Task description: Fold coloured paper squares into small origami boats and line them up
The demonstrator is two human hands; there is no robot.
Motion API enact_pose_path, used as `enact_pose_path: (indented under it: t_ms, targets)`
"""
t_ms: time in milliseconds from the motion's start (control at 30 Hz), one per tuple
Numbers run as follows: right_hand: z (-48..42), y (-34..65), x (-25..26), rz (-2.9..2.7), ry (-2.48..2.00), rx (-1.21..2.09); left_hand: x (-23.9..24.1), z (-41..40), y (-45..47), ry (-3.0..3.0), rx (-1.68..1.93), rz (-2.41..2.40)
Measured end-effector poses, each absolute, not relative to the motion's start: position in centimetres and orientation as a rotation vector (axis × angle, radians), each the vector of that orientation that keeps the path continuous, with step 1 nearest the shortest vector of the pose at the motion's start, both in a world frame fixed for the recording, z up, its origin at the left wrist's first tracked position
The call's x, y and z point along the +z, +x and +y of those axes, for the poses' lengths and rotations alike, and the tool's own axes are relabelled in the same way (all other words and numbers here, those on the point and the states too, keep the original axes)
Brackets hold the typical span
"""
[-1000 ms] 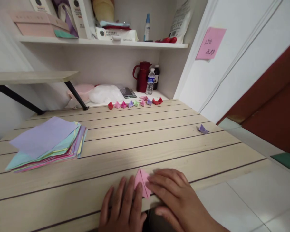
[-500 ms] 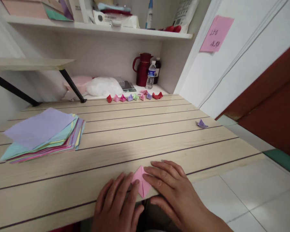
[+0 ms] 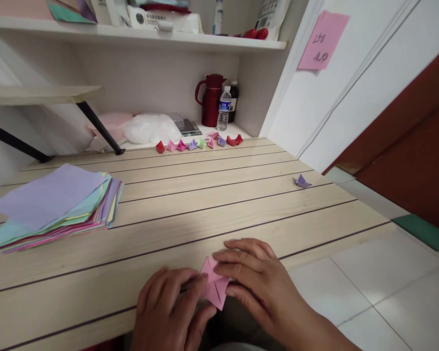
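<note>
A small folded pink origami paper (image 3: 215, 287) lies at the table's front edge, its lower corner reaching past the edge. Creases and a slit run across its face. My left hand (image 3: 171, 304) pinches its left side, thumb at the lower corner and index finger on top. On the other side, my right hand (image 3: 254, 282) grips the paper's right edge between thumb and fingers. The underside of the paper is hidden.
To the left lies a stack of coloured paper squares (image 3: 54, 204). Several small folded paper boats (image 3: 192, 144) line the table's back edge. One purple boat (image 3: 302, 181) sits at the right. Behind stand a red jug (image 3: 212, 100) and a water bottle (image 3: 224, 108).
Both thumbs have come up to the pink paper, which is now tilted and nearer the table edge. My fingers have bent from lying flat into a grip. The camera view has shifted slightly.
</note>
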State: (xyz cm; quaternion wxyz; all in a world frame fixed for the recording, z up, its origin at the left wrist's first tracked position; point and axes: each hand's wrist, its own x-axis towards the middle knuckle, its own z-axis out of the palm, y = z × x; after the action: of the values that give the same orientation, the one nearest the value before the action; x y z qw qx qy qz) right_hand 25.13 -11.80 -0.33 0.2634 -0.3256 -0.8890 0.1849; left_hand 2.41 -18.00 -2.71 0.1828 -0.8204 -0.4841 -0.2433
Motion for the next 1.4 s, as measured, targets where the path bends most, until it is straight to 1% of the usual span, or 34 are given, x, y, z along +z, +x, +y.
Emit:
enact_pose_path:
  t_ms: [400, 567, 667, 800, 1000, 1400]
  targets:
    - [-11.9, 24.5, -0.4, -2.277, -0.889, 0.543, -2.9, -17.8, 3.3, -2.28, -0.802, -1.582]
    - [-11.8, 23.9, -0.3, -2.231, -0.93, 0.548, -3.6, -17.9, 4.7, -2.121, -0.981, -1.833]
    - [-11.9, 23.4, -0.5, -2.212, -0.964, 0.516, -3.8, -17.8, 5.2, -2.062, -1.044, -1.888]
    - [-12.0, 23.0, -1.0, -2.23, -1.038, 0.467, -4.0, -17.7, 5.4, -2.018, -1.04, -1.922]
    - [-12.0, 22.8, -1.7, -2.286, -1.057, 0.298, -4.2, -17.6, 5.7, -1.955, -1.01, -1.942]
    - [-11.8, 22.7, -2.0, -2.258, -1.049, 0.272, -4.4, -17.6, 5.7, -1.929, -0.931, -1.853]
